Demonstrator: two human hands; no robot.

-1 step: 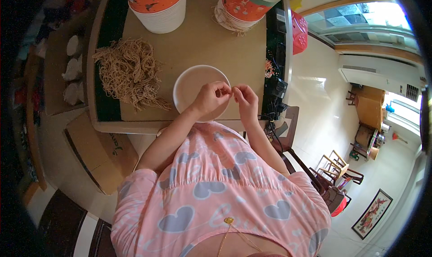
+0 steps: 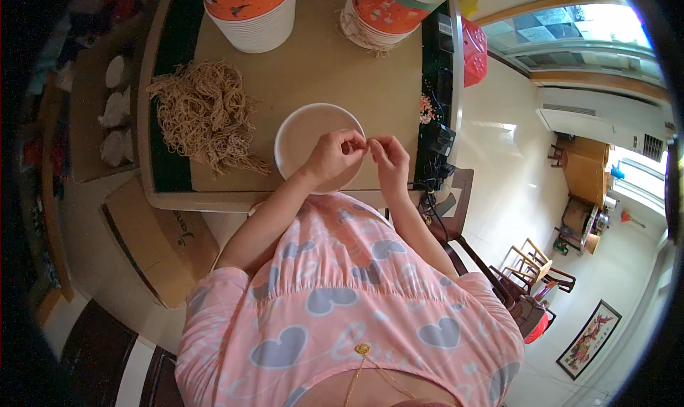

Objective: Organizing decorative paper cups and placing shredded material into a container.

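Both hands, left hand (image 2: pixel 333 154) and right hand (image 2: pixel 388 158), pinch something tiny over the white bowl (image 2: pixel 296 133), beside tangled cords (image 2: pixel 206 115).

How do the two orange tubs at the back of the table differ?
The left tub has white ribbed sides and stands clear of the strings, while the right tub is orange down its side and sits on a ring of tan string. The right one shows a white-and-green lid. Both have orange tops.

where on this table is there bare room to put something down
Bare table lies between the tan string pile and the dark strip at the right edge, below the two tubs. The near edge is crowded: the white bowl, left hand and right hand.
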